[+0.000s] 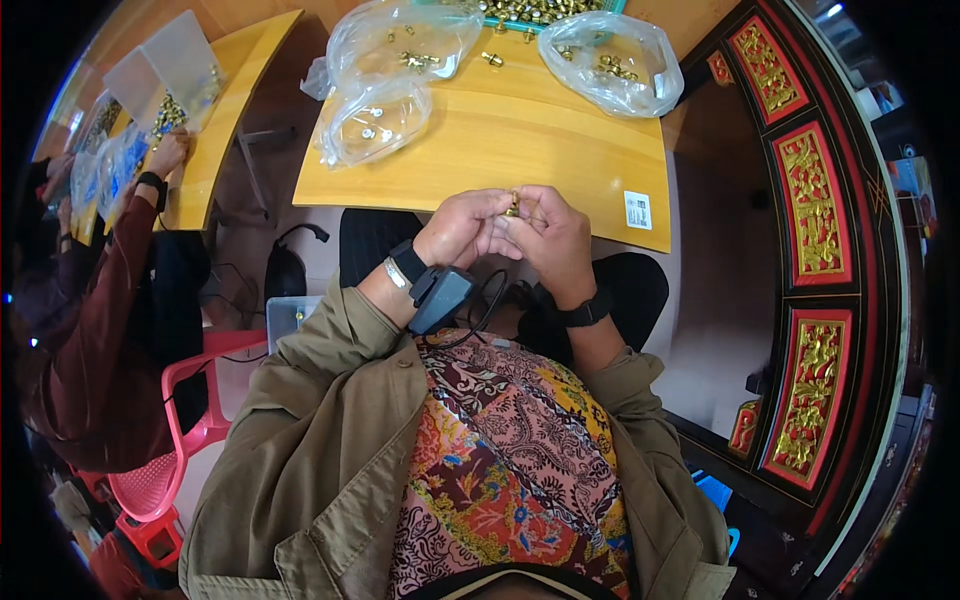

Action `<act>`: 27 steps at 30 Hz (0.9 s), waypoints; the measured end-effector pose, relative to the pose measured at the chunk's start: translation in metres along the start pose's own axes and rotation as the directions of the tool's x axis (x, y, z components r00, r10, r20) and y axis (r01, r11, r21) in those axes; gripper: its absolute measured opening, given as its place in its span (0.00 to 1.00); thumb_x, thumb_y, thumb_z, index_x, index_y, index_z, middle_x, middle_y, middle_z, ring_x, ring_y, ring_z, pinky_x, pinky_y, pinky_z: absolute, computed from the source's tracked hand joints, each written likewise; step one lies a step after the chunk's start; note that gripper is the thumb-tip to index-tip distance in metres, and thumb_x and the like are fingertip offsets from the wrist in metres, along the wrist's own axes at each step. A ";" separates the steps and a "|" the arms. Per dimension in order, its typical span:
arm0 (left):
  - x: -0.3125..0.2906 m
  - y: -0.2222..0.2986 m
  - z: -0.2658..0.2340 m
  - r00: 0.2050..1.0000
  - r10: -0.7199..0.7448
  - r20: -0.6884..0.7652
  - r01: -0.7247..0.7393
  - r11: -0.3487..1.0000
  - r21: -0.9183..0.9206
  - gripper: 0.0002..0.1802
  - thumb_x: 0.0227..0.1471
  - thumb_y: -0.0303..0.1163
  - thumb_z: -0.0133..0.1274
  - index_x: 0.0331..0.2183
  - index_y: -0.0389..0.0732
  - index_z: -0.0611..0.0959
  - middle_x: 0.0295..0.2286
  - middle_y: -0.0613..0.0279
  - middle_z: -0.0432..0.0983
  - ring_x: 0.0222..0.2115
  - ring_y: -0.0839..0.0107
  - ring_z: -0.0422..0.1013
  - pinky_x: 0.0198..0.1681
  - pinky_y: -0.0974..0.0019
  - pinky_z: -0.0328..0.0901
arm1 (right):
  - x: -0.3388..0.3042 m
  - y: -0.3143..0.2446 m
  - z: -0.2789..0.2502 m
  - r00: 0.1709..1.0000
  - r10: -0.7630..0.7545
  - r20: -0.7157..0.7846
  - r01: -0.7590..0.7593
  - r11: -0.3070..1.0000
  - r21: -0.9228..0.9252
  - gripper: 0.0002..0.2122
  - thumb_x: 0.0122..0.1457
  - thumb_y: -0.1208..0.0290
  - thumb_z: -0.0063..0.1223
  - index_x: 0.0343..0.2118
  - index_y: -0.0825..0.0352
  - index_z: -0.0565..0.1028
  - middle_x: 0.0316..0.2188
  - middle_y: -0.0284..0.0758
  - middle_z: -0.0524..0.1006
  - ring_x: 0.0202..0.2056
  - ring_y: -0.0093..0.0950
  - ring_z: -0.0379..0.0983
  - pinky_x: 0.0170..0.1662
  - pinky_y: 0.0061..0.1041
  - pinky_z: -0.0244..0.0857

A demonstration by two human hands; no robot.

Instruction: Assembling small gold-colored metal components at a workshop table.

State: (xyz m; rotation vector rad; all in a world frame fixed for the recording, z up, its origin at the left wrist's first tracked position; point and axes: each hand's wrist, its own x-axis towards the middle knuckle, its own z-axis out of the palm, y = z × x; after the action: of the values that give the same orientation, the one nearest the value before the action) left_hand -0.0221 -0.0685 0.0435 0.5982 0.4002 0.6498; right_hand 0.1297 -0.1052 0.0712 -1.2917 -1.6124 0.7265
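Observation:
Near the front edge of the wooden table, both hands meet over a small brass fitting (513, 207). The fingertips of my left hand (462, 228) are closed on it from one side. My right hand (552, 238) pinches it from the other side, thumb and forefinger pressed close. Most of the fitting stands upright between the fingers, its lower end partly hidden by them. Another loose brass fitting (492, 59) lies farther back on the tabletop.
On the table (500, 140) lie clear plastic bags, one with white parts (372, 130), another with brass pieces (617, 68). A green tray (602, 6) of brass fittings stands at the back. At left, a co-worker's hand (170, 152) works by a pile of fittings. A pink chair (180, 440) stands left.

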 end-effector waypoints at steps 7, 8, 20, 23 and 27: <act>0.004 0.006 0.003 1.000 -0.003 -0.019 0.004 0.996 0.086 0.17 0.57 0.35 0.40 0.41 0.29 0.71 0.34 0.49 0.73 0.30 0.60 0.74 0.32 0.65 0.72 | 0.011 0.021 -0.011 0.944 0.145 0.296 -0.269 0.859 0.436 0.13 0.49 0.77 0.55 0.40 0.72 0.71 0.21 0.29 0.73 0.20 0.16 0.68 0.25 0.19 0.64; 0.004 0.008 0.005 0.999 -0.008 -0.034 0.010 0.998 0.061 0.17 0.57 0.35 0.40 0.40 0.30 0.71 0.32 0.49 0.73 0.30 0.59 0.74 0.31 0.66 0.72 | 0.012 0.020 -0.010 0.931 0.133 0.341 -0.305 0.796 0.523 0.13 0.51 0.77 0.54 0.40 0.72 0.71 0.23 0.29 0.73 0.21 0.16 0.69 0.25 0.18 0.64; -0.002 0.073 0.017 0.970 -0.233 -0.065 0.236 0.971 0.047 0.13 0.52 0.39 0.46 0.28 0.38 0.73 0.14 0.70 0.59 0.14 0.78 0.54 0.19 0.73 0.50 | 0.039 -0.008 -0.008 0.872 0.281 0.401 -0.488 0.558 0.671 0.06 0.57 0.72 0.48 0.35 0.67 0.70 0.24 0.27 0.70 0.16 0.10 0.57 0.16 0.09 0.50; -0.006 0.083 0.013 0.953 -0.304 0.006 0.303 0.951 0.060 0.15 0.52 0.40 0.45 0.31 0.37 0.75 0.13 0.70 0.60 0.15 0.77 0.56 0.21 0.76 0.52 | 0.045 -0.018 -0.005 0.886 0.295 0.357 -0.462 0.501 0.732 0.05 0.57 0.70 0.48 0.33 0.66 0.69 0.19 0.26 0.67 0.14 0.10 0.54 0.14 0.09 0.44; -0.030 0.087 0.031 0.971 -0.221 -0.096 0.235 0.955 0.179 0.15 0.52 0.40 0.44 0.30 0.37 0.75 0.12 0.65 0.61 0.15 0.73 0.59 0.19 0.73 0.56 | 0.066 -0.041 -0.010 0.878 0.394 0.273 -0.479 0.722 0.499 0.07 0.56 0.69 0.50 0.30 0.67 0.71 0.17 0.26 0.66 0.16 0.12 0.55 0.15 0.13 0.46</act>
State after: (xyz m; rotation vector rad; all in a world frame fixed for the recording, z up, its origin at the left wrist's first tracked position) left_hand -0.0665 -0.0449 0.1266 0.6979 0.5967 0.4154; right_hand 0.1194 -0.0541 0.1301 -1.1960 -1.0608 1.4999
